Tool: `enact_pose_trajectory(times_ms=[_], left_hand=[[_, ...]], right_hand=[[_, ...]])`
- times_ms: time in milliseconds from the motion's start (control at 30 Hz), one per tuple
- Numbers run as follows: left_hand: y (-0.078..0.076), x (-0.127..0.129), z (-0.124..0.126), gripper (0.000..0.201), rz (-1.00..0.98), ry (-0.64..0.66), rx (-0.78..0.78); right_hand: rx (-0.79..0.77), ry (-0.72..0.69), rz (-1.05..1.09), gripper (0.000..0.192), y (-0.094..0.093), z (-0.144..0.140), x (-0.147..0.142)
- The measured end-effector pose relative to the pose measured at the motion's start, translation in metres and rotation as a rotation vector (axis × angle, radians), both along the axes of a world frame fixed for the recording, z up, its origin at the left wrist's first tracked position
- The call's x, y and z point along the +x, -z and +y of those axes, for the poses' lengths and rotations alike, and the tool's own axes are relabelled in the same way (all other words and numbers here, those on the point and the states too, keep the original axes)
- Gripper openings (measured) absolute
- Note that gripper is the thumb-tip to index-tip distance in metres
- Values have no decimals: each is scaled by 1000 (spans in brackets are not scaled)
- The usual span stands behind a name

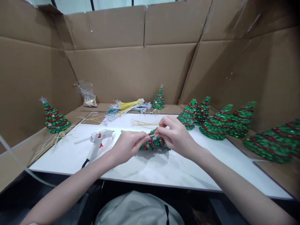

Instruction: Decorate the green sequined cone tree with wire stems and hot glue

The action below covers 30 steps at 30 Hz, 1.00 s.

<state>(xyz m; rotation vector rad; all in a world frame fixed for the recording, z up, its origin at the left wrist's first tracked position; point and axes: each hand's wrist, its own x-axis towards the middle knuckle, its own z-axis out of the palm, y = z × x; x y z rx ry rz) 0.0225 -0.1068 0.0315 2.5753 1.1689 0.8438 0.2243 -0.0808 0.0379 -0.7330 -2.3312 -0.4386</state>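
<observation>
Strand (152, 135): running left to right, crossing before the tree (150, 146).
Left hand (131, 142): pinching its left part.
Right hand (172, 132): pinching its right part, neither hand lying nearer.
Tree: showing between them, over the table (187, 172), long axis partly hiding.

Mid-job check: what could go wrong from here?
The thin strand pinched between the left hand and right hand could slip or bend. The glue gun sits near the left hand; if hot, a brush against it might burn. The decorated tree close by the fingers could get nudged.
</observation>
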Motion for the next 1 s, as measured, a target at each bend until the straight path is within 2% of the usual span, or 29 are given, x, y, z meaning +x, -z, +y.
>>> enact_pose_trajectory(times_ms=[200, 333, 500, 633, 733, 867, 1000], left_hand=[[9, -17, -11, 29, 53, 50, -118], [10, -24, -16, 31, 72, 71, -187], [5, -34, -14, 32, 115, 101, -235], [4, -43, -10, 32, 66, 139, -259], [5, -47, -9, 33, 21, 192, -417], [8, -51, -7, 31, -153, 250, -670], [8, -52, -4, 22, -295, 246, -781]], right_hand=[[-65, -64, 33, 23, 13, -13, -2], [-66, -105, 52, 25, 13, -19, -3], [-81, -104, 67, 24, 10, -9, 8], [-147, -165, 109, 17, 12, 5, 20], [-215, -202, 123, 11, 12, 9, 25], [-288, -171, 94, 20, 11, 11, 31], [-325, -118, 35, 25, 11, 18, 36]])
